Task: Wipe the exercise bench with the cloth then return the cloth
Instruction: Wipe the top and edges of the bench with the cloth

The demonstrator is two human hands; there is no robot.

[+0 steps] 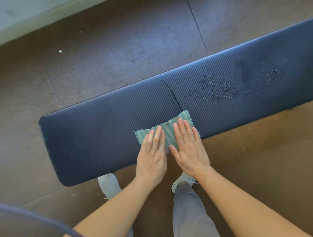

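A long dark blue padded exercise bench [102, 127] runs diagonally from lower left to upper right. A teal and white textured cloth [167, 129] lies flat on its near edge. My left hand [151, 153] and my right hand [190, 149] both press flat on the cloth, fingers straight and close together, covering most of it. Water droplets [219, 86] sit on the pad to the right of the cloth, with a second wet patch [272, 74] farther right. A dark wet streak [174, 96] crosses the pad just above the cloth.
Dark rubber floor tiles [119, 46] surround the bench, with small white scraps [60, 51] on them. A pale wall base [31, 16] runs along the upper left. My grey trousers and light shoes [108, 185] stand at the bench's near side.
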